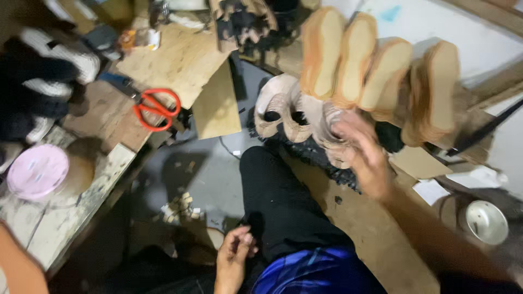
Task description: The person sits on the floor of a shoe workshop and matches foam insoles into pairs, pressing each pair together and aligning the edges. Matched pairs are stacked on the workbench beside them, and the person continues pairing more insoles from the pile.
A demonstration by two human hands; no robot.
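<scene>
Right hand [364, 158] stretched forward and up, well away from the body, fingers spread loosely over the nearest beige shoe upper [332, 136]. Motion blur there; touching or just short of touching, clamped or not, cannot tell. Uppers [283, 111] lying in a short overlapping row, three or so, openings facing up, on a dark mesh mat [321, 158]. Row running left to right across the view, so the hand meets its right end first.

Just beyond and above the uppers, four tan soles [376, 65] stood on edge, long axes pointing away from the wearer, fanned side by side (rightmost one tilted most).

Left hand [235, 256] low and near, resting by the dark trouser knee [283, 207], fingers curled in on nothing visible. Well apart from the shoes; right hand clearly the nearer.

To the left: worn wooden bench [92, 179] with red-handled scissors [156, 109], a pink round lid [37, 170], plywood sheet [174, 60]. Small offcuts [180, 209] on the grey floor. Metal bowl [486, 221] at far right.
</scene>
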